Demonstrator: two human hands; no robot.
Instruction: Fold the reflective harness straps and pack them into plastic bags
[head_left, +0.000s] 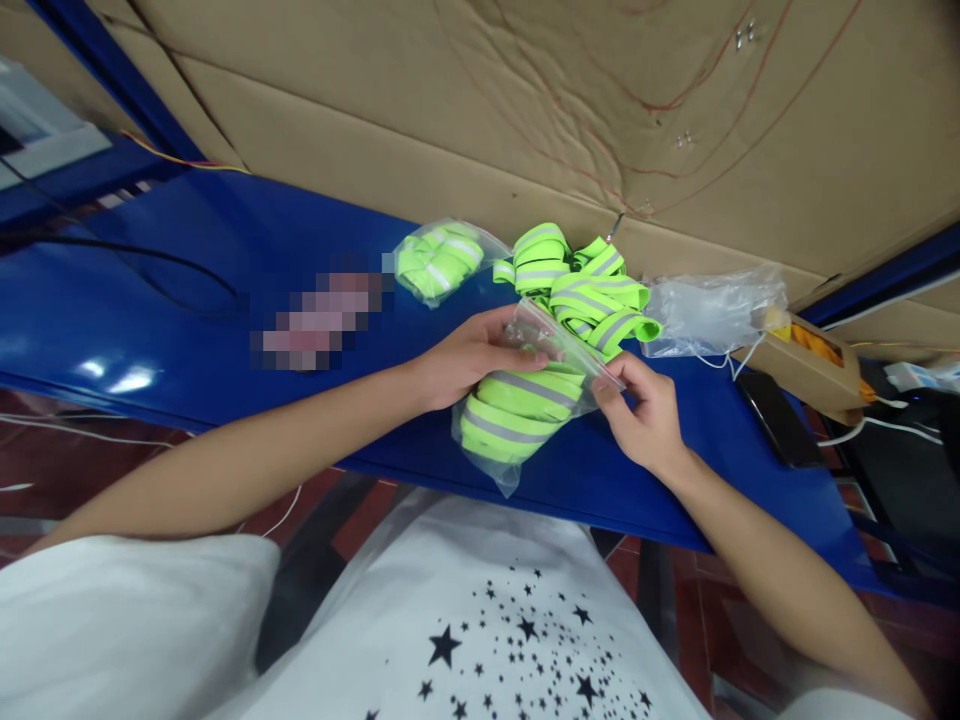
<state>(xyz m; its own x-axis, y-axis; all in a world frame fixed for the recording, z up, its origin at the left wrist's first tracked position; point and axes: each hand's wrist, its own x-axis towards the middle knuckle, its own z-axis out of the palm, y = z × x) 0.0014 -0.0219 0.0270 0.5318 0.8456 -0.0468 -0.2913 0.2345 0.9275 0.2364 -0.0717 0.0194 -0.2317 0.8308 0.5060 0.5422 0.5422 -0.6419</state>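
Between my hands is a clear zip bag (506,475) with rolled neon-yellow reflective straps (517,412) inside. My left hand (476,355) grips the bag near its top left, thumb lying over the plastic. At the other end of the zip edge, my right hand (641,410) pinches the corner between thumb and fingers. Just behind the bag lies a loose heap of the same yellow straps (600,300) with silver stripes. To its left sits another clear bag (439,262) filled with such straps.
A bundle of empty clear bags (712,310) lies right of the heap, by a cardboard box (814,365) and a black phone (780,420). A cardboard wall (375,140) backs the blue table (187,350). Black cables (112,245) cross the left side; a blurred patch lies there too.
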